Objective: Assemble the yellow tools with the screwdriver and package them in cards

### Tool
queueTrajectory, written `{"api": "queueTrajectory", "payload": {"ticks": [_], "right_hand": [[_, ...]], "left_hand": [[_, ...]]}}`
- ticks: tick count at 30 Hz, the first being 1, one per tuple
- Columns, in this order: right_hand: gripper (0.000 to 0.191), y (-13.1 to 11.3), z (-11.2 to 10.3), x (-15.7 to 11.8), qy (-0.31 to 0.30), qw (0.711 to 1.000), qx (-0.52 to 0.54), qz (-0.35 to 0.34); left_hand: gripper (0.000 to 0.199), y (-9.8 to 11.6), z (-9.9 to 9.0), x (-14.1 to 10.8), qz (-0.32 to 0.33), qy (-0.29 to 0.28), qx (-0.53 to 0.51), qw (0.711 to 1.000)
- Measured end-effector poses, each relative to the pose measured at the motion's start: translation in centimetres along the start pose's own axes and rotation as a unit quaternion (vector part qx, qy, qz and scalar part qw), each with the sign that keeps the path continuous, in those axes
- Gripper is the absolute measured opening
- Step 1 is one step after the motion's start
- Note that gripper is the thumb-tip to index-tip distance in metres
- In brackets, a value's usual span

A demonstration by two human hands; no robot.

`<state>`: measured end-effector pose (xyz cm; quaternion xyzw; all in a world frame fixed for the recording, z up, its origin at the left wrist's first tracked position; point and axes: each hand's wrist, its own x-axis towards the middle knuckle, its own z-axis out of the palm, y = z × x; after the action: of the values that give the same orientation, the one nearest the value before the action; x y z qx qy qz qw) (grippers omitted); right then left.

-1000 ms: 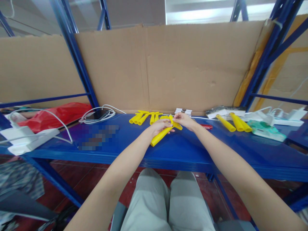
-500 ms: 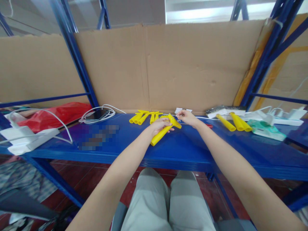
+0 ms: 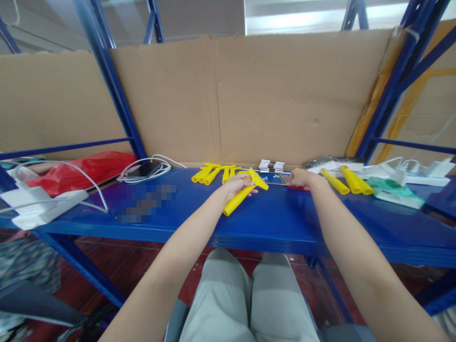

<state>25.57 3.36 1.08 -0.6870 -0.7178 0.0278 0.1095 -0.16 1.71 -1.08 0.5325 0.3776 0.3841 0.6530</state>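
- The left hand [image 3: 235,186] is clamped around a yellow T-shaped piece [image 3: 237,202], just above the near edge of the blue surface [image 3: 270,223]; its tube slants toward the person and its crosspiece sticks out to the right of the fingers.
- The right hand [image 3: 300,177], well apart from the left, has its fingers drawn together at a red-handled tool [image 3: 298,188]; I cannot tell whether they grip it or only touch it.
- The yellow piece looks light, stiff and hollow, likely plastic: smooth enough to slip or roll a little, hardly fragile. The tube just below the crosspiece seems the best hold, leaving the crosspiece free.
- One yellow piece is in the left hand. Beyond that hand and to its left lies a group of yellow pieces [image 3: 213,175], at least five, overlapping too much for a sure total.
- Three yellow tubes [image 3: 334,182] lie to the right of the right hand.
- Two small white bundles [image 3: 264,166] sit side by side, beyond and left of the right hand.
- One red-handled tool, one green packet [image 3: 394,192] far to the right hand's right, one red bag [image 3: 107,166] far to the left hand's left.
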Motion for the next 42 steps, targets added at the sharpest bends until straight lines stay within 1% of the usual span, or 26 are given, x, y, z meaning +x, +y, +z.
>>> {"api": "queueTrajectory", "payload": {"ticks": [4, 8, 10, 12, 15, 18, 25, 28, 33, 39, 42], "right_hand": [[0.027, 0.4, 0.1, -0.1, -0.004, 1.0, 0.021, -0.011], [0.011, 0.1, 0.1, -0.6, -0.046, 0.997, -0.054, 0.017], [0.013, -0.4, -0.1, -1.0, -0.064, 0.993, -0.092, 0.024], [0.018, -0.9, -0.4, -1.4, -0.067, 0.991, -0.111, 0.027], [0.018, -1.2, -0.5, -1.6, -0.064, 0.99, -0.122, 0.025], [0.016, -1.1, -0.4, -1.4, -0.061, 0.99, -0.124, 0.017], [0.015, -0.2, 0.2, -1.2, -0.06, 0.995, -0.079, -0.003], [0.011, 0.0, 0.4, -1.1, -0.057, 0.994, -0.092, -0.017], [0.011, 0.1, 0.6, -0.7, -0.039, 0.993, -0.103, -0.042], [0.019, -0.9, -0.5, -1.1, -0.03, 0.992, -0.121, 0.0], [0.019, -1.3, -1.4, -1.4, -0.011, 0.991, -0.13, 0.012]], "left_hand": [[0.044, 0.1, 0.2, -0.1, 0.0, 0.009, -0.003, 1.0], [0.043, 0.2, 0.4, -0.3, 0.001, 0.011, -0.003, 1.0], [0.043, 0.3, 0.4, -0.5, -0.001, 0.01, 0.0, 1.0], [0.043, 0.4, 0.6, -0.7, -0.003, 0.013, 0.007, 1.0], [0.043, 0.6, 0.8, -1.1, -0.002, 0.023, 0.015, 1.0], [0.045, 0.6, 0.9, -1.2, -0.003, 0.029, 0.02, 0.999], [0.048, 0.3, 0.4, -0.5, 0.003, 0.017, 0.02, 1.0], [0.047, 0.1, 0.3, -0.2, 0.002, 0.017, 0.01, 1.0], [0.046, 0.1, 0.1, -0.2, 0.001, 0.009, 0.003, 1.0], [0.04, 0.4, 0.4, -0.6, 0.0, 0.011, 0.01, 1.0], [0.042, 0.3, 0.3, -0.5, -0.002, 0.013, 0.007, 1.0]]}}
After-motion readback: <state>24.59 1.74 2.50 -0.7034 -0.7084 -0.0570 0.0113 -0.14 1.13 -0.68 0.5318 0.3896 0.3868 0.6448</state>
